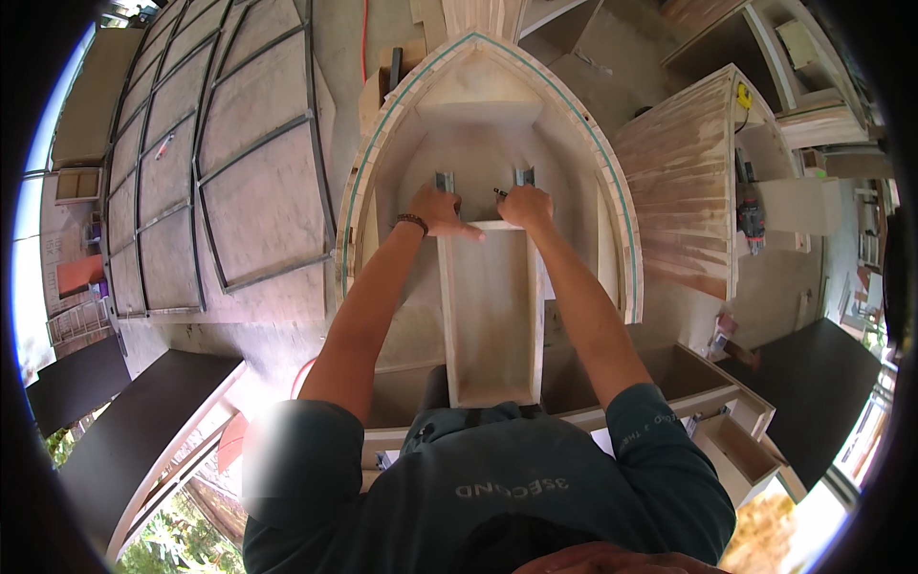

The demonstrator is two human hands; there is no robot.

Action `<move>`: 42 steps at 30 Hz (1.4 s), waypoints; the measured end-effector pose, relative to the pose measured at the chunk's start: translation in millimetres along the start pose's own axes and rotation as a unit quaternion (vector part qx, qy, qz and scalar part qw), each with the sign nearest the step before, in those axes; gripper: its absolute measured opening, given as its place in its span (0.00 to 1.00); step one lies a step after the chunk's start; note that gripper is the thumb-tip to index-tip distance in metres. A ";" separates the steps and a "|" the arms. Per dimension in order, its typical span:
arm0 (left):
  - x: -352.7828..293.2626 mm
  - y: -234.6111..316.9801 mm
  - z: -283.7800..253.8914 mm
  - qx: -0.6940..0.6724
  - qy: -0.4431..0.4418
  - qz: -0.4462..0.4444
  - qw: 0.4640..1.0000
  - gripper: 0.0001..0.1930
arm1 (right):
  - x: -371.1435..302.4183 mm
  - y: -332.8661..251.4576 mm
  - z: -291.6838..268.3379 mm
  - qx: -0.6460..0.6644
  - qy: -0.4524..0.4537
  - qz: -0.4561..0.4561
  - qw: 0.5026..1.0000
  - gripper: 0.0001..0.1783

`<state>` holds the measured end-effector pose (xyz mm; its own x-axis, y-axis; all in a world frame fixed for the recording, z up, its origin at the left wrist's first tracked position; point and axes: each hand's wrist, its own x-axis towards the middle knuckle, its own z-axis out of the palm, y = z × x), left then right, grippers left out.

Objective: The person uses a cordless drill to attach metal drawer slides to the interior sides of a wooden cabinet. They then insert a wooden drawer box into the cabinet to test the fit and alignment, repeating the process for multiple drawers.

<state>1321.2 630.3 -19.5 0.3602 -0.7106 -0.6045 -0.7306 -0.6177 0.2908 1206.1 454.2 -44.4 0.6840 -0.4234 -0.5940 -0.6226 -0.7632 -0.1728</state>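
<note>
A long, narrow wooden drawer reaches from my waist into an arched, boat-shaped wooden cabinet. My left hand is closed over the drawer's far left corner, its thumb stretched along the far end. At the far right corner, my right hand is closed with fingers curled; a small dark piece shows by its fingertips. Just beyond the hands, a left metal drawer slide and a right metal drawer slide stick out inside the cabinet. The palms hide where the slides meet the drawer.
Large panels with dark metal framing lie to the left. A slatted wooden cabinet stands at right with a power tool beside it. Near my body sits a low wooden case, with black panels on the right.
</note>
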 end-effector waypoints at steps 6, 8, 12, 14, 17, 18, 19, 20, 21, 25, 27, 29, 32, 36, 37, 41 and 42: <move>-0.8 -5.3 11.5 -0.060 0.043 -0.008 0.997 0.46 | 1.0 3.9 -6.8 0.061 0.097 0.016 0.993 0.24; -3.1 -3.6 11.9 -0.069 0.033 -0.022 0.997 0.47 | -2.2 4.2 -18.5 0.136 0.151 0.021 0.979 0.22; -9.9 4.6 4.3 -0.072 0.019 -0.031 0.997 0.47 | -6.9 10.6 -39.3 0.262 0.217 0.046 0.939 0.20; -10.7 5.0 5.0 -0.100 0.025 -0.035 0.994 0.46 | -4.7 15.5 -34.9 0.269 0.203 0.051 0.940 0.21; -9.9 5.6 4.1 -0.120 0.009 -0.044 0.992 0.46 | -3.6 23.8 -19.6 0.242 0.142 0.041 0.959 0.22; -6.8 6.1 4.9 -0.124 0.001 -0.045 0.991 0.47 | -3.4 26.3 -12.4 0.230 0.128 0.036 0.964 0.23; -3.9 5.9 7.0 -0.127 0.009 -0.040 0.991 0.47 | -3.1 28.9 -6.1 0.218 0.114 0.032 0.969 0.23; -1.7 5.3 9.2 -0.130 0.018 -0.036 0.991 0.48 | -2.2 32.3 -1.1 0.249 0.133 0.032 0.959 0.24; -3.2 1.6 14.2 -0.137 0.028 -0.039 0.989 0.49 | -3.1 28.6 -1.6 0.279 0.148 0.026 0.948 0.24; -5.2 -14.2 29.2 -0.147 0.048 0.011 0.988 0.45 | -1.0 26.4 -20.5 0.464 0.184 0.022 0.866 0.23; -9.3 -24.8 30.5 -0.135 0.043 0.045 0.989 0.39 | 0.2 26.9 -33.7 0.413 0.162 0.009 0.896 0.21; -8.7 -21.9 33.5 -0.117 0.041 0.016 0.992 0.34 | 1.4 23.5 -29.6 0.344 0.118 -0.019 0.931 0.19; -2.4 -22.1 29.2 -0.099 0.028 0.013 0.995 0.27 | 9.2 4.7 -13.8 0.218 0.012 -0.089 0.972 0.18; 2.2 -18.9 12.3 -0.076 -0.015 0.037 0.996 0.22 | 43.3 -23.6 19.7 0.126 -0.106 -0.171 0.971 0.18; 1.9 -17.9 11.2 -0.079 -0.008 0.037 0.996 0.22 | 46.8 -30.4 23.8 0.114 -0.121 -0.186 0.969 0.18; 1.1 -19.4 13.1 -0.086 0.026 0.048 0.995 0.22 | 50.9 -47.5 31.1 0.108 -0.146 -0.204 0.962 0.17; -0.2 -20.5 14.0 -0.087 0.035 0.051 0.994 0.22 | 51.4 -49.4 31.6 0.110 -0.148 -0.203 0.962 0.17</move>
<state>1328.0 647.8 -35.7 0.3321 -0.7908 -0.5142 -0.6561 -0.5853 0.4764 1260.0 485.5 -91.1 0.7691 0.0702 -0.6353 -0.4151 -0.7009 -0.5800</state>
